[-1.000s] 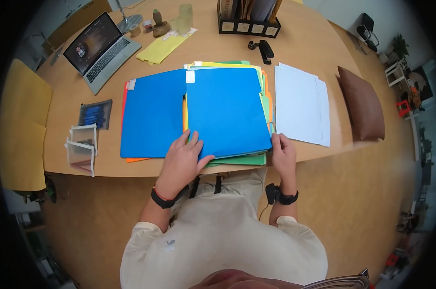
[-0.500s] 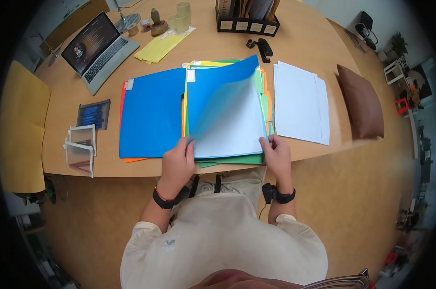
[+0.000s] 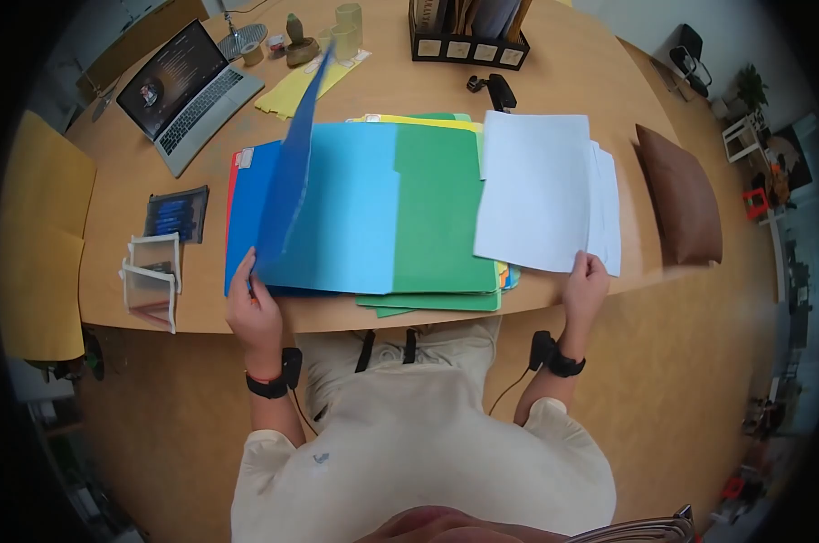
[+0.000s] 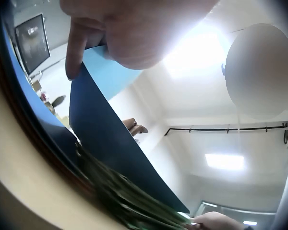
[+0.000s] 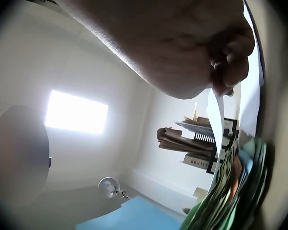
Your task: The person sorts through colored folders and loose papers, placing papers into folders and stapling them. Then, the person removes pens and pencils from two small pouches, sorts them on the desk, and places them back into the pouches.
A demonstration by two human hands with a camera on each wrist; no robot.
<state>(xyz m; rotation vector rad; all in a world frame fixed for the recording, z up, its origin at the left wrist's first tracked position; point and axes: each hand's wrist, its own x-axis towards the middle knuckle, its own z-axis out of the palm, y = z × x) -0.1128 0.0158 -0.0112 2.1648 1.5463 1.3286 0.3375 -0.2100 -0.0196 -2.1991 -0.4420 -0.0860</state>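
My left hand (image 3: 254, 312) pinches a blue folder (image 3: 294, 185) near its lower left corner, with the cover standing up and leaning over the left pile. Its light-blue inside (image 3: 353, 208) lies spread over a green folder (image 3: 438, 213) on the middle stack. In the left wrist view, thumb and fingers grip the blue folder's edge (image 4: 101, 139). At the right, my right hand (image 3: 587, 294) pinches white paper (image 3: 532, 190) by its lower right corner. This paper overlaps the stack of white sheets (image 3: 604, 208) and the green folder's right edge.
Blue folders (image 3: 247, 213) lie to the left, beside a pen pouch (image 3: 177, 215) and small clear pouches (image 3: 152, 294). A laptop (image 3: 188, 95), black file organizer (image 3: 468, 50) and stapler (image 3: 500, 92) stand farther back. A brown cushion (image 3: 679, 195) is at the right.
The blue folder has been opened and moved left by my left hand. My right hand has carried the white paper from it to the right, over the paper stack.
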